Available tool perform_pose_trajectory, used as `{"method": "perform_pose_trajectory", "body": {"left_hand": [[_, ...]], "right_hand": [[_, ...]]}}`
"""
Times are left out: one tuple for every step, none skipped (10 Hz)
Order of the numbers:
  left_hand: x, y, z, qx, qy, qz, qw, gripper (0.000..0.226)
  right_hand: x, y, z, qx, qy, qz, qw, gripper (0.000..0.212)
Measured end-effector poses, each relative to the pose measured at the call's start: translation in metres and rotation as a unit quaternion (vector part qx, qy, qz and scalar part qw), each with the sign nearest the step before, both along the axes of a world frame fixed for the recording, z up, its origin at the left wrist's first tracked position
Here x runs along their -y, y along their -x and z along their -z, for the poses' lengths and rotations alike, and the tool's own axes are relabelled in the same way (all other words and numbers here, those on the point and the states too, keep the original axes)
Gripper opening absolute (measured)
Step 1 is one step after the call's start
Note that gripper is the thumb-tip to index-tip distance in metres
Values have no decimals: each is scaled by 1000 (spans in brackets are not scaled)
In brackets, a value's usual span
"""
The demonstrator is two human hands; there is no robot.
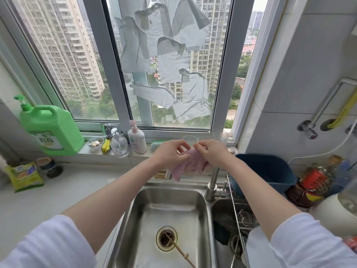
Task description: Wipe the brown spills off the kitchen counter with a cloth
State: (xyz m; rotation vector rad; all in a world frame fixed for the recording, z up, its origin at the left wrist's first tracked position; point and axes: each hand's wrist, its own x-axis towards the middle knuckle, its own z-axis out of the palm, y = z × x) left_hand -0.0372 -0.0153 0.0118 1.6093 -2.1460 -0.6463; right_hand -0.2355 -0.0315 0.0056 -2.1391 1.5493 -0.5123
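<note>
A pink cloth (190, 166) is draped over the top of the steel faucet (213, 185) behind the sink. My left hand (171, 153) pinches its left upper edge, and my right hand (212, 152) pinches the right upper edge, both held over the back of the sink near the window sill. The pale kitchen counter (63, 190) stretches to the left of the sink; no brown spill is visible on the part that shows.
A steel sink (152, 213) lies below my arms, with a dish rack (241, 213) to its right. A green detergent jug (52, 129), pump bottles (137, 139), a brush and glasses line the sill. A blue basin (268, 171) and oil bottles (316, 182) stand at right. A yellow-green packet (25, 176) lies at left.
</note>
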Motion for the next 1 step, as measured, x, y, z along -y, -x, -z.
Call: {"method": "perform_pose_trajectory", "body": {"left_hand": [[-2,-3,0,-5,31,-9,999,28]], "right_hand": [[-1,-3,3,29,67,17,997,32]]}}
